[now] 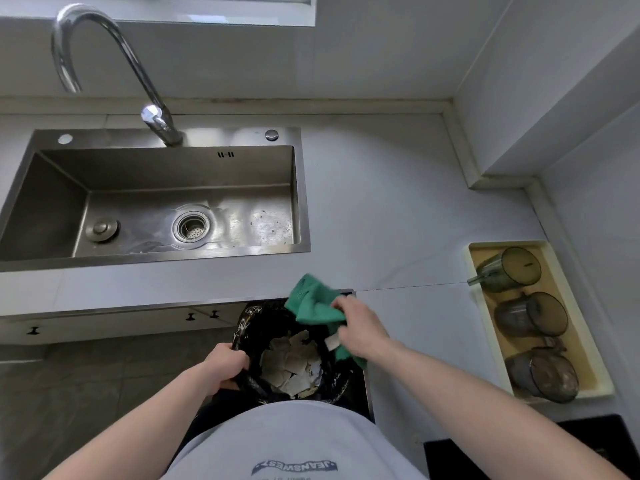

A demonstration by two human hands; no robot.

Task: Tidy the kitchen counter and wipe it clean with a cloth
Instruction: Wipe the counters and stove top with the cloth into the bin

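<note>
Green cloth (313,303), soft and crumpled, hangs bunched in the right hand's (360,327) curled fingers above the counter (398,216) edge. Left hand (223,367) grips the glossy black-lined round bin's (249,327) rim.

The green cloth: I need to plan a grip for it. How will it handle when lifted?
The green cloth is probably floppy: it folds and droops from the right hand. Likely light, since one hand's pinch holds it. Loose ends may trail into the bin.
</note>
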